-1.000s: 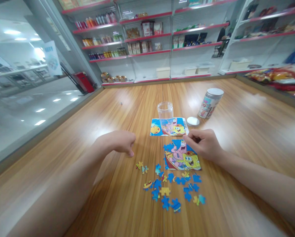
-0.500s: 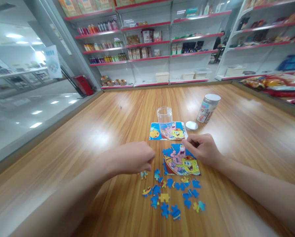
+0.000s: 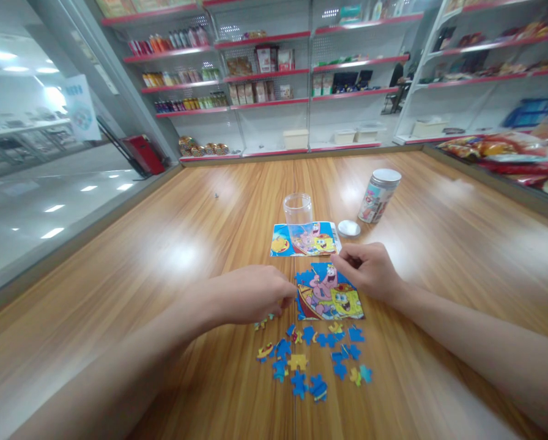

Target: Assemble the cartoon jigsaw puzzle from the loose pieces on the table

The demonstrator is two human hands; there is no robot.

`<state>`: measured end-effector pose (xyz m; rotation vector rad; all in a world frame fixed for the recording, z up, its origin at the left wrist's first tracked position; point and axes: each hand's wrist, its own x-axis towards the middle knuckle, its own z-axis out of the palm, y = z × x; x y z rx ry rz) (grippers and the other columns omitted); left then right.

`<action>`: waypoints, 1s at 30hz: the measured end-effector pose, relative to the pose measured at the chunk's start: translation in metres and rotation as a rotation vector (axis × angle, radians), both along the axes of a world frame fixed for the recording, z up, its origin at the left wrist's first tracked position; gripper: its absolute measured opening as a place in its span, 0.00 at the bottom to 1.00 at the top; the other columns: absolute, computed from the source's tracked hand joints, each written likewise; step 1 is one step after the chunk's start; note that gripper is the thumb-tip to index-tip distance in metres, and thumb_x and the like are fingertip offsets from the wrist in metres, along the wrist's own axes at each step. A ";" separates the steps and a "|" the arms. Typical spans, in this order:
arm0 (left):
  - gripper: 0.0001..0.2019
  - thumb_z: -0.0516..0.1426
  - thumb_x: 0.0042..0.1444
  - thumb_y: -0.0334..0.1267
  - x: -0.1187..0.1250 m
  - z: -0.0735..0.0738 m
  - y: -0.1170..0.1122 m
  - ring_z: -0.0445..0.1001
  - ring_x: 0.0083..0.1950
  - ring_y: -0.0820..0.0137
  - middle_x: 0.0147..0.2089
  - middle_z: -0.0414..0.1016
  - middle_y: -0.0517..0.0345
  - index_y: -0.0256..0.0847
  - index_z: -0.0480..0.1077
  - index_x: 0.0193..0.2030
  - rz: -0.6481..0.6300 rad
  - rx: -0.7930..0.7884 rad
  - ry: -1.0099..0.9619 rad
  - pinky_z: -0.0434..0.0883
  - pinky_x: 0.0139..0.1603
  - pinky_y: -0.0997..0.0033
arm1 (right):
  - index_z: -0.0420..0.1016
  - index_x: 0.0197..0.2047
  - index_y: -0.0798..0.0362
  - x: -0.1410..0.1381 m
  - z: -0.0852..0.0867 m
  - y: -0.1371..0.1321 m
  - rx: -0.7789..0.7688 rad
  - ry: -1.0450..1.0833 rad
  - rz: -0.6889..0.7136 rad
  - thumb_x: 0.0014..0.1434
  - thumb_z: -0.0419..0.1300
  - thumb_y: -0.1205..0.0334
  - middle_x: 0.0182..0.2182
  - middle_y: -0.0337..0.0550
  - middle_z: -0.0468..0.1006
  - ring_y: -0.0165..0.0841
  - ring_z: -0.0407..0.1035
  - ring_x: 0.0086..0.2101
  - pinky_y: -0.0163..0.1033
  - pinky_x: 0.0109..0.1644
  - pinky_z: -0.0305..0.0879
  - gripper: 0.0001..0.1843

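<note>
A partly joined cartoon jigsaw puzzle lies flat on the wooden table, with a yellow square figure and a pink figure on it. At its left edge is my left hand, fingers pinched together, apparently on a blue puzzle piece that the fingers mostly hide. My right hand rests by the puzzle's upper right corner, curled closed, thumb tip near the top edge; what it holds, if anything, is hidden. Several loose puzzle pieces, mostly blue and yellow, are scattered below. Behind the puzzle lies a picture sheet with the same scene.
A clear plastic jar stands at the sheet's back edge. To its right are a white round lid and a printed can. Snack bags lie beyond the table's right edge. Stocked shelves line the back.
My left hand has moved right to the puzzle's left edge. A blue piece near its fingertips no longer shows on the table. My right hand stays by the puzzle; the view has shifted slightly.
</note>
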<state>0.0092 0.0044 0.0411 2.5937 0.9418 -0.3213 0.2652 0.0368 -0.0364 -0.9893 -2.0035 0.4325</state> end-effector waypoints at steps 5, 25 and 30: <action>0.04 0.66 0.56 0.37 0.000 0.003 -0.005 0.75 0.34 0.69 0.33 0.79 0.59 0.40 0.76 0.35 -0.018 -0.099 0.049 0.62 0.30 0.73 | 0.60 0.19 0.54 0.000 0.000 0.000 0.006 0.012 0.001 0.62 0.59 0.60 0.15 0.32 0.56 0.22 0.48 0.18 0.34 0.22 0.44 0.22; 0.02 0.62 0.58 0.34 -0.003 0.001 -0.005 0.77 0.34 0.69 0.33 0.79 0.58 0.42 0.77 0.37 0.012 -0.139 0.075 0.61 0.29 0.73 | 0.65 0.20 0.55 0.001 -0.001 0.000 -0.015 0.021 0.006 0.62 0.60 0.60 0.15 0.32 0.57 0.22 0.49 0.18 0.33 0.21 0.45 0.20; 0.08 0.59 0.55 0.27 -0.004 0.002 -0.006 0.77 0.38 0.67 0.36 0.79 0.57 0.42 0.76 0.39 -0.002 -0.102 0.048 0.64 0.33 0.72 | 0.65 0.20 0.55 0.001 -0.001 0.000 -0.018 0.014 0.000 0.62 0.60 0.60 0.15 0.32 0.58 0.23 0.49 0.18 0.34 0.21 0.45 0.20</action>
